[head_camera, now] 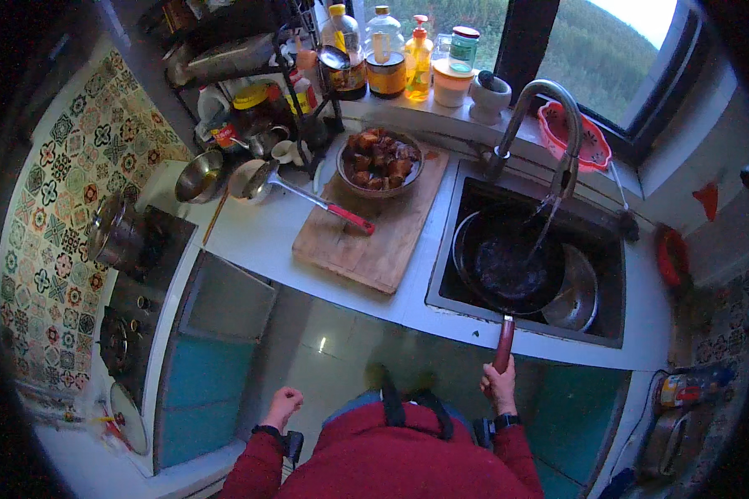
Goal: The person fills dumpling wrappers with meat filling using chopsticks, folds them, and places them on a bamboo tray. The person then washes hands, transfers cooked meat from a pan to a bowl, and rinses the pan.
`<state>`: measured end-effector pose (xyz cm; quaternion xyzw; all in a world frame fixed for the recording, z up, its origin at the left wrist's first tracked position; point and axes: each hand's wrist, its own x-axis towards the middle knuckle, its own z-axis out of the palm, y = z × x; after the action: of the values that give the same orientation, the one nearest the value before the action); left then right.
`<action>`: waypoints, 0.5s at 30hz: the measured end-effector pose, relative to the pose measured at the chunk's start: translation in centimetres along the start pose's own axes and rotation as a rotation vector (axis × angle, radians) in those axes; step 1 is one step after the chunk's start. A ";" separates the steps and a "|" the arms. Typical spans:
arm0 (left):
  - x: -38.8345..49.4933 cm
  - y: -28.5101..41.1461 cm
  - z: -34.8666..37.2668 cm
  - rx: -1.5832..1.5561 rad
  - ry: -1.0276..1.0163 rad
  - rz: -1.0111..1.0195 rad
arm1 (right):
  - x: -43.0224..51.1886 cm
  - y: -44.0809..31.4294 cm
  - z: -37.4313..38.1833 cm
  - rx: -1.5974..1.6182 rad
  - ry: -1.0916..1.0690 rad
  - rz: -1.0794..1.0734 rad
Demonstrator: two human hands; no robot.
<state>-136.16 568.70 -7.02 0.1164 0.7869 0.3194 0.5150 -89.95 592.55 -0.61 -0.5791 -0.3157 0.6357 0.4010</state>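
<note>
My right hand [499, 383] grips the reddish-brown handle of a dark frying pan [505, 268]. The pan sits over the sink [605, 218], tilting unclear, and a stream of water from the curved metal faucet [574, 131] runs into it. Partly under the pan lies a metal bowl or basin [577, 293] in the sink. My left hand [284, 405] hangs at my left side in a loose fist, touching nothing. Ahead, on a wooden cutting board [356, 256], stands a bowl of browned meat chunks [381, 162]. A ladle [312, 196] with a red-tipped handle rests across the board's edge.
Bottles [384, 56] and a stone mortar [490, 96] line the windowsill, with a pink basket [574, 137] behind the faucet. A metal bowl [200, 176] is on the left counter. Farther left are a pot [115, 237] and a gas stove [122, 337].
</note>
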 end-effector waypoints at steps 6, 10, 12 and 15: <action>-1.3 -2.8 -1.0 -0.105 -0.035 -0.149 | -1.1 -1.3 1.4 -0.027 0.024 0.036; -2.5 -3.7 0.6 -0.060 -0.112 -0.233 | -0.7 -0.1 0.9 -0.020 0.045 -0.010; -3.4 -3.1 1.3 -0.026 -0.167 -0.237 | -0.7 -0.1 0.8 -0.051 0.055 -0.001; -2.3 -3.6 1.6 -0.080 -0.158 -0.211 | -0.6 0.1 0.6 -0.048 0.031 0.002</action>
<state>-133.23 565.35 -8.01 0.0372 0.7383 0.2847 0.6103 -90.53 592.06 -0.35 -0.5987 -0.3240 0.6193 0.3913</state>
